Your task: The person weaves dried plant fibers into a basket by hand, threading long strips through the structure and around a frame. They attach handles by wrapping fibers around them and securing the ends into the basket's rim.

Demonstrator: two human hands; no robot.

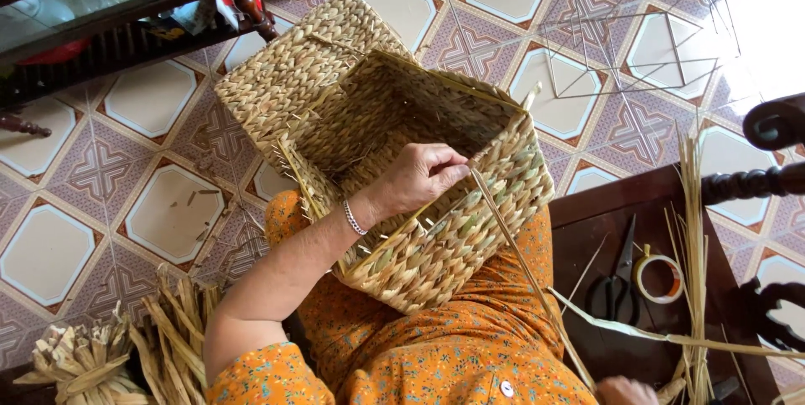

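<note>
A square woven straw basket (470, 229) rests tilted on my lap, its opening facing away from me. My left hand (419, 179) reaches over the near rim and pinches a long pale straw strand (524, 267) where it meets the weave. The strand runs down to the right towards my right hand (625, 390), which only shows its top at the bottom edge. That hand seems closed around the strand's lower end and another flat strand (671, 338). A silver bracelet (354, 219) circles my left wrist.
A dark wooden stool (604, 204) at my right carries black scissors (616, 283), a roll of tape (658, 277) and loose straw stalks (694, 229). Bundles of dried straw (126, 355) lie on the tiled floor at left. Thin wire frames (637, 36) lie on the tiles ahead.
</note>
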